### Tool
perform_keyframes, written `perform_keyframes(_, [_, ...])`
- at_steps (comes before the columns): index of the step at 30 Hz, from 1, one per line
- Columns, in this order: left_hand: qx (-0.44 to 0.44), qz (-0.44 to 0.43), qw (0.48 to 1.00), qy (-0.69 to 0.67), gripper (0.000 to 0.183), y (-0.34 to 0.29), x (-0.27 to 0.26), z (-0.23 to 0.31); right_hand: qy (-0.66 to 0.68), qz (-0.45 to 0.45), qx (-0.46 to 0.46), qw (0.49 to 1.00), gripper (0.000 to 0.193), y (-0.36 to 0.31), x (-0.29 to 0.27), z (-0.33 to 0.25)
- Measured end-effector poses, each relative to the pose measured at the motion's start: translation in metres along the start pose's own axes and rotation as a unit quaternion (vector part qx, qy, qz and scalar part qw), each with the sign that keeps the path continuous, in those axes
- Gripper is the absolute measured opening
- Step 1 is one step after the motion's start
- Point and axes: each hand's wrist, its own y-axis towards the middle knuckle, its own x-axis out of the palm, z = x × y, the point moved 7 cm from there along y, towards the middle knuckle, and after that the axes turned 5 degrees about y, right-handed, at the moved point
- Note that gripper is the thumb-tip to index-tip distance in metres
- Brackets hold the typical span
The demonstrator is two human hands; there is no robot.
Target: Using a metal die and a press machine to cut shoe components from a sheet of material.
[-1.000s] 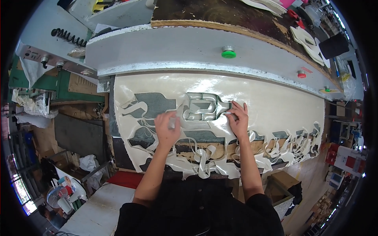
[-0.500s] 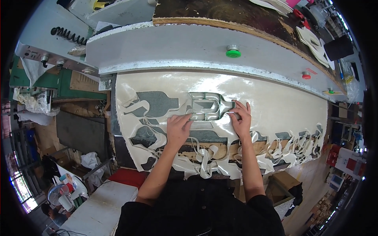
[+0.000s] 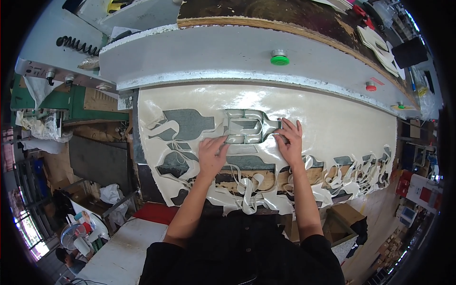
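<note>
A metal cutting die (image 3: 259, 127), with a broad body, a U-shaped inner part and a narrow neck on the right, lies on a glossy cream sheet (image 3: 337, 123). My left hand (image 3: 212, 154) grips the lower left corner of the die between thumb and fingers. At the neck end, my right hand (image 3: 290, 145) holds the die with thumb and fingertips. Left of the die, a cut-out of similar outline (image 3: 190, 124) lets the dark grey surface show through. Thin cream offcut strips (image 3: 248, 192) hang tangled along the sheet's near edge.
A grey machine beam (image 3: 199, 54) crosses behind the sheet, bearing a green button (image 3: 280, 60) and a red button (image 3: 371, 86). A worn wooden board (image 3: 266, 16) rests above it. A white-topped table (image 3: 126, 247) stands near left; another person (image 3: 71, 261) is beyond it.
The view has shifted slightly. Both hands stay at the die, with small shifts of the fingers; the die shows no clear movement on the sheet.
</note>
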Motion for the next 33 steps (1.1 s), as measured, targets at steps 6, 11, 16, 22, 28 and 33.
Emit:
perform_keyframes(6, [-0.009, -0.002, 1.0, -0.013, 0.03, 0.002, -0.001, -0.005, 0.004, 0.019, 0.003, 1.0, 0.01, -0.002, 0.004, -0.002])
perform_keyframes(11, [-0.011, -0.007, 0.999, -0.035, 0.032, 0.0, -0.002, -0.013, -0.003, 0.018, -0.004, 1.0, 0.015, -0.003, 0.007, -0.001])
perform_keyframes(16, [-0.009, -0.009, 1.0, -0.027, 0.034, -0.001, -0.002, -0.02, -0.001, 0.023, -0.012, 1.0, 0.016, -0.004, 0.015, -0.002])
perform_keyframes(22, [-0.001, -0.018, 1.0, -0.022, 0.036, -0.002, 0.001, -0.024, 0.013, 0.037, -0.004, 0.999, 0.013, -0.005, 0.015, 0.003])
perform_keyframes(28, [-0.011, -0.022, 0.999, -0.023, 0.036, -0.002, 0.001, -0.02, 0.004, 0.024, -0.008, 1.0, 0.018, -0.004, 0.014, 0.005])
perform_keyframes(33, [-0.024, -0.012, 0.999, -0.023, 0.036, 0.0, 0.003, -0.023, -0.012, 0.0, -0.012, 1.0, 0.017, 0.005, 0.015, 0.004])
